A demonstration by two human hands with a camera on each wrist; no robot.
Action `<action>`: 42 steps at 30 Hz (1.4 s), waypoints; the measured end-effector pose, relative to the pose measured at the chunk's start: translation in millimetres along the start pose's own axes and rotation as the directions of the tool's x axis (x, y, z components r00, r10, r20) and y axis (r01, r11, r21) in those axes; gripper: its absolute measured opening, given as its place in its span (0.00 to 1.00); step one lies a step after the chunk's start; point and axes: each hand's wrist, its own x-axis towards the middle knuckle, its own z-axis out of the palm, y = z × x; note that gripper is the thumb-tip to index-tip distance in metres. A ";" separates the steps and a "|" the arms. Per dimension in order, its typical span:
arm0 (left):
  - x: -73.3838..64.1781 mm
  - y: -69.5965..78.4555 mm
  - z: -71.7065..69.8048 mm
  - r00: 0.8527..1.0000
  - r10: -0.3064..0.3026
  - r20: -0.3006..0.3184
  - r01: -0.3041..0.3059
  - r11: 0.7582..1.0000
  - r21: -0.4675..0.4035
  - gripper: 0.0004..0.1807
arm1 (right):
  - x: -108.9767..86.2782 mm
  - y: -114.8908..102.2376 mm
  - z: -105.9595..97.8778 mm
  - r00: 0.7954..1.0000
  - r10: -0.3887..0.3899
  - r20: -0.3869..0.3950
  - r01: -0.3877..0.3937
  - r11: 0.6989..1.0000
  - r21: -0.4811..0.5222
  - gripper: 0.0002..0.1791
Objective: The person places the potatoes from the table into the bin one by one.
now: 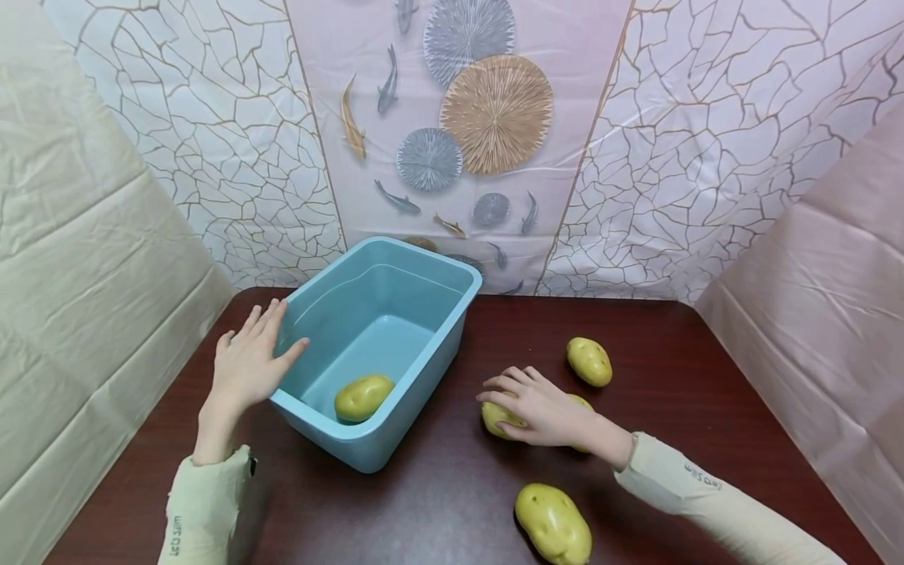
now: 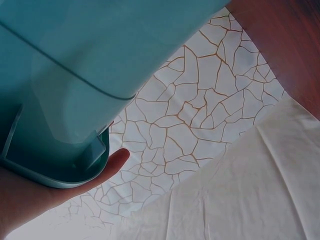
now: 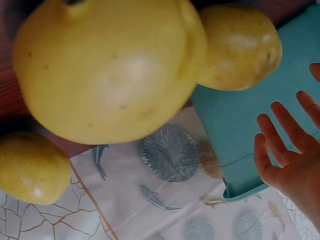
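My left hand (image 1: 247,365) rests with spread, straight fingers at the left rim of a blue plastic bin (image 1: 431,377). One yellow potato (image 1: 363,398) lies inside the bin, near its front. To the right of the bin, my right hand (image 1: 540,410) hovers over another potato (image 1: 494,421), its fingers relaxed and reaching across the top. A further potato (image 1: 582,402) is partly hidden behind that hand's wrist. In the right wrist view the fingers (image 3: 285,125) look loosely spread, apart from the potato (image 3: 240,47) near them.
One potato (image 1: 589,362) lies farther back on the right, and a larger one (image 1: 553,524) sits near the front of the dark red-brown table (image 1: 438,502). A patterned cloth (image 1: 621,235) hangs behind the table, with pale fabric (image 1: 812,298) along both sides.
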 end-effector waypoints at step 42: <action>-0.1 -0.4 -0.9 1.000 0.002 -0.004 -0.002 1.000 -0.010 0.40 | -8.4 9.7 22.2 0.986 0.079 0.150 -0.072 0.996 -0.047 0.32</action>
